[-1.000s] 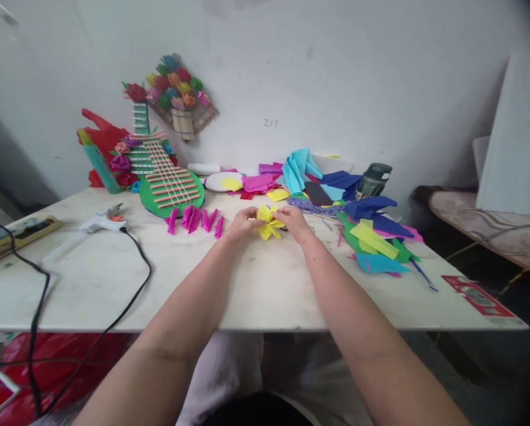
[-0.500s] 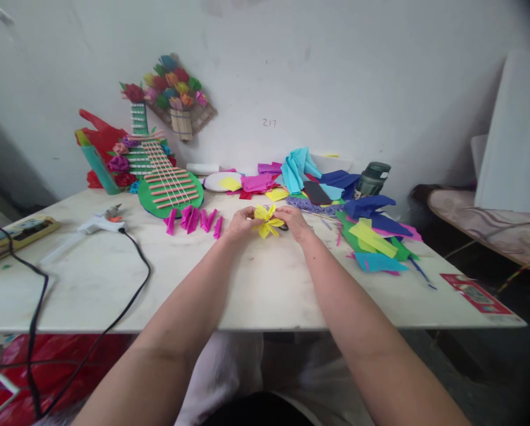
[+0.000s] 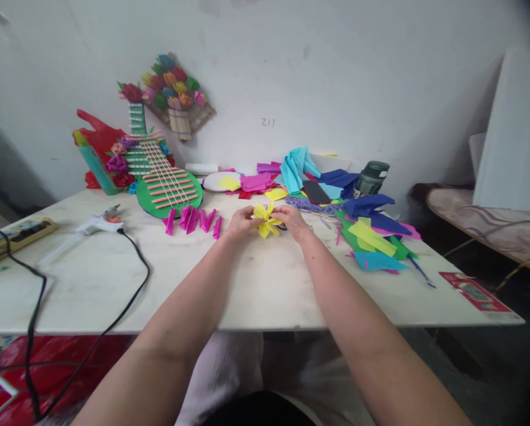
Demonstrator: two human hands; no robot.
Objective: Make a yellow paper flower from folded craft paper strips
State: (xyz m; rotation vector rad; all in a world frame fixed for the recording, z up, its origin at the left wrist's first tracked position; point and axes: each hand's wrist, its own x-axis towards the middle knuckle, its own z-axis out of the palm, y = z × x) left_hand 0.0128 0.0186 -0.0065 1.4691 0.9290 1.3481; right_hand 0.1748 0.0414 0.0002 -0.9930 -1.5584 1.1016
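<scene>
"Since both hands are busy with that yellow crepe-paper flower [image 3: 267, 221], where is it, and how would it handle?"

"It's to the right of the green model pipa [image 3: 166, 195] and a bit nearer the wearer, over the tabletop [image 3: 265, 290]. Left hand [image 3: 242, 223] has thumb and fingers pinched on the petals at one side, right hand [image 3: 292, 220] is pinched on the other. My guess: featherlight, soft, not slippery, but easy to crease or tear — I'd grip the gathered base, not the petal tips. Can't see that base from here tbh."

"Counts?"

"One flower in hand, one pipa. Folded magenta paper pieces [image 3: 189, 219] sit in four clumps just in front of the pipa and toward its right; they overlap, so no exact number. One hot-glue gun [image 3: 99, 224] left of the pipa and nearer. Well off to the pipa's right — one black phone [image 3: 316, 192], looks like, plus one dark green bottle [image 3: 372, 177]."
</scene>
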